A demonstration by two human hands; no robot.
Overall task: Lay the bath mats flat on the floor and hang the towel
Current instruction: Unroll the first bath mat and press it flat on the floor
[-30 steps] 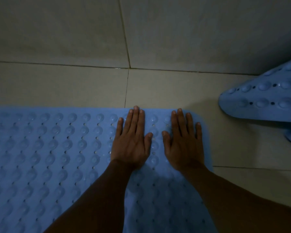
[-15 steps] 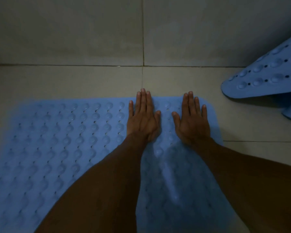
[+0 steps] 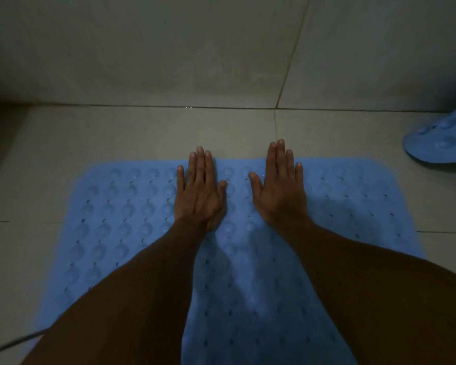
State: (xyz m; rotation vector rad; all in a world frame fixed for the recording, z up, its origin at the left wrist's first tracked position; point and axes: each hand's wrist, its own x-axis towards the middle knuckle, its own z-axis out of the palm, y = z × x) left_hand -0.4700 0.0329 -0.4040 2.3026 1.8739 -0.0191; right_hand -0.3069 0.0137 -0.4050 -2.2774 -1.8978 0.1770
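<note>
A light blue rubber bath mat with rows of bumps and small holes lies flat on the tiled floor in front of me. My left hand presses palm-down on the mat near its far edge, fingers straight, the fingertips reaching just past the edge. My right hand lies flat beside it in the same way, its fingertips over the edge onto the tile. A second blue bath mat shows at the right edge, its corner raised off the floor. No towel is in view.
A tiled wall rises just beyond the mat's far edge. Bare floor tile runs between the mat and the wall and to the left. A thin grey cord crosses the bottom left corner.
Both hands have slid along the mat toward its far edge and a little apart. The view has shifted, so the mat's right side and far corners now show, and the second mat sits farther right.
</note>
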